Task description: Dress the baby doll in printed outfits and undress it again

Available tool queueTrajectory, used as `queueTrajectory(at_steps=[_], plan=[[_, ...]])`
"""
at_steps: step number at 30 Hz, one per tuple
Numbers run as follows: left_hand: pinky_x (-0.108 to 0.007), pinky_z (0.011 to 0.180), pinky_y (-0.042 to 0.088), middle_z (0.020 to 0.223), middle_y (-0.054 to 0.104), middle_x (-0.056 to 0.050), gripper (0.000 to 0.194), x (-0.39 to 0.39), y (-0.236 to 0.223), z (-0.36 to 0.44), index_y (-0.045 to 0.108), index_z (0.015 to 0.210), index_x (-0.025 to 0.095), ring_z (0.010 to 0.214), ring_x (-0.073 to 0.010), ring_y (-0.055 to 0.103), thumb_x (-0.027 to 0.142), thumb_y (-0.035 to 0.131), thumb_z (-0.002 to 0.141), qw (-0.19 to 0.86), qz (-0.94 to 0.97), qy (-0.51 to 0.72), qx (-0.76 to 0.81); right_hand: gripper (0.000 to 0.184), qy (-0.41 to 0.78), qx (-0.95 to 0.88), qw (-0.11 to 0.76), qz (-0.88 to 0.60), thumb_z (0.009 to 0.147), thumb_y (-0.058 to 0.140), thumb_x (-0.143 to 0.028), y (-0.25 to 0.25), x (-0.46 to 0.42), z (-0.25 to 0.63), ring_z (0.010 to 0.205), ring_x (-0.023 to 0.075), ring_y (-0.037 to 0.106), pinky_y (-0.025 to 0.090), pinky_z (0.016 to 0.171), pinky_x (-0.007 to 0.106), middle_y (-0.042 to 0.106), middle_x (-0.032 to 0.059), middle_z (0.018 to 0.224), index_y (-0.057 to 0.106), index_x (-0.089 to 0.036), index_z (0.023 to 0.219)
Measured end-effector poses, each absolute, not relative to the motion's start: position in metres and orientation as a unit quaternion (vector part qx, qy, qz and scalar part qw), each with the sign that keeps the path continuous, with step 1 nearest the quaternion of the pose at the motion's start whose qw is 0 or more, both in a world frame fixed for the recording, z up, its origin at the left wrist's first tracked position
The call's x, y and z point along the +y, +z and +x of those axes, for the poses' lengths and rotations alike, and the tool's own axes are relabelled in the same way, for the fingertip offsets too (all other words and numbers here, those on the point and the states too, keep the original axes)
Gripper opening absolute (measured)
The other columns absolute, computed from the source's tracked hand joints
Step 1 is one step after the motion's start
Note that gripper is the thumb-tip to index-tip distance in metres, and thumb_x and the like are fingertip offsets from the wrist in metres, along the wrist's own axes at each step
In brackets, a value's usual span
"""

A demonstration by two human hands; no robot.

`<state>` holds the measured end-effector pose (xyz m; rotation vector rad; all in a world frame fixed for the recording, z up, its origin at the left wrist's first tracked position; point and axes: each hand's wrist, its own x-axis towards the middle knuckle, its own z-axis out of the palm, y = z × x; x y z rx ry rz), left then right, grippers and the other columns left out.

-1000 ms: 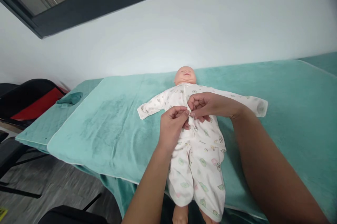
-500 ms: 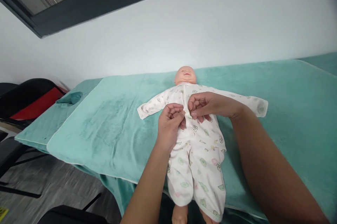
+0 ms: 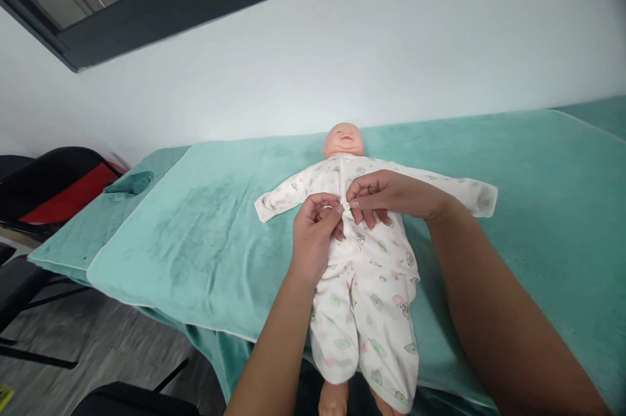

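- Can see part of a black chair [image 3: 134,401] off near edge of green-covered bed [image 3: 161,233], toward left.
- Can see doll [image 3: 343,140] lying face up across bed, from feet [image 3: 334,398] just past near edge to close by far edge.
- Pinching front of clothes [image 3: 376,253], white and printed, with left hand [image 3: 314,230], in a grip of thumb and forefinger brought nearly together on cloth.
- Holding same front just beside with right hand [image 3: 376,197], in a grip drawn in close on cloth; cannot tell button from fold in white spot [image 3: 347,206] between.
- Can see sleeves [image 3: 278,199] spread toward both ends of bed.
- Can see wall [image 3: 440,44] beyond far edge, with window [image 3: 147,18] above left part.
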<state>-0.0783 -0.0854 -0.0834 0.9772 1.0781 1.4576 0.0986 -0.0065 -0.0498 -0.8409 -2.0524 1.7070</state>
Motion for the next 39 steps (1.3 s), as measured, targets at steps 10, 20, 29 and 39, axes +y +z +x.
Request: queueTrajectory(at_steps=[10, 20, 29, 39], plan=[[-0.031, 0.087, 0.050, 0.111, 0.062, -0.006, 0.017, -0.103, -0.105, -0.099, 0.067, 0.103, 0.024, 0.101, -0.0173, 0.061, 0.023, 0.061, 0.087, 0.251, 0.577, 0.547, 0.552, 0.017, 0.379, -0.641, 0.546, -0.383, 0.088, 0.063, -0.037, -0.093, -0.019, 0.088, 0.076, 0.0162, 0.062, 0.051, 0.074, 0.031, 0.066, 0.0021, 0.079, 0.065, -0.021, 0.082], [-0.036, 0.104, 0.043, 0.137, 0.051, -0.006, 0.027, -0.176, -0.138, -0.130, 0.067, 0.111, 0.027, 0.130, -0.0231, 0.049, 0.020, 0.058, 0.087, 0.331, 0.590, 0.533, 0.508, 0.028, 0.066, -0.733, 0.523, -0.430, 0.089, 0.062, -0.020, -0.158, -0.165, 0.109, 0.114, 0.0261, 0.058, 0.049, 0.096, 0.045, 0.060, 0.0101, 0.122, 0.060, -0.026, 0.117], [-0.030, 0.082, 0.047, 0.088, 0.065, -0.002, 0.015, -0.168, -0.148, -0.156, 0.064, 0.091, 0.019, 0.084, -0.0165, 0.060, 0.032, 0.056, 0.089, 0.354, 0.584, 0.491, 0.540, 0.028, -0.082, -0.797, 0.347, -0.488, 0.092, 0.050, -0.015, -0.127, -0.166, 0.091, 0.101, 0.0275, 0.061, 0.050, 0.086, 0.043, 0.068, 0.0094, 0.109, 0.064, -0.021, 0.115], [-0.031, 0.085, 0.050, 0.096, 0.069, -0.004, 0.020, -0.169, -0.164, -0.175, 0.066, 0.097, 0.020, 0.090, -0.0174, 0.063, 0.026, 0.048, 0.092, 0.276, 0.661, 0.437, 0.544, 0.018, 0.049, -0.746, 0.394, -0.534, 0.086, 0.050, -0.021, -0.104, -0.175, 0.098, 0.093, 0.0246, 0.063, 0.050, 0.081, 0.039, 0.068, 0.0053, 0.097, 0.066, -0.024, 0.093]])
